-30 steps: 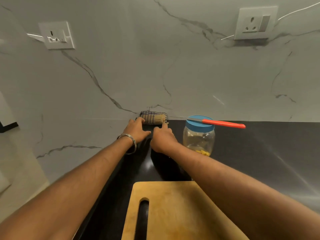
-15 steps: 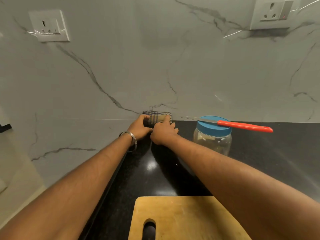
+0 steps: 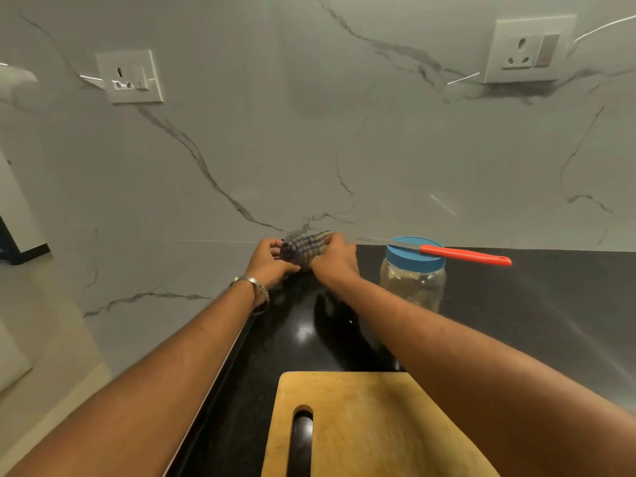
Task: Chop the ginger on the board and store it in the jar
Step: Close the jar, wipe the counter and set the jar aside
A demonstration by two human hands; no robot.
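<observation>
A pale wooden chopping board with a slotted handle (image 3: 361, 428) lies nearest on the glossy black stone counter (image 3: 537, 304), bare of ginger, both forearms stretching out past it. Beyond the board, at the back of the counter, the left hand (image 3: 270, 261), a steel bangle (image 3: 256, 287) on its wrist, and the right hand (image 3: 335, 259) meet on a rolled checked cloth in purple and yellow (image 3: 304, 247): each grip is clamped on one end of the roll, fingers curled round it, the roll lifted just off the counter between them. To the right of the right grip stands a clear plastic jar with a blue screw lid (image 3: 413, 280), lid on, close beside the wrist but not touching it; whether it holds anything cannot be told. Across the lid rests a knife with an orange-red handle (image 3: 464, 254), blade pointing back toward the grips, handle jutting out to the right past the rim. No ginger can be seen on board or counter. Behind the grips rises a grey-veined white marble wall (image 3: 309, 132), with one white socket plate (image 3: 130, 75) up to the left and another white socket plate with a switch (image 3: 530, 49) up to the right
</observation>
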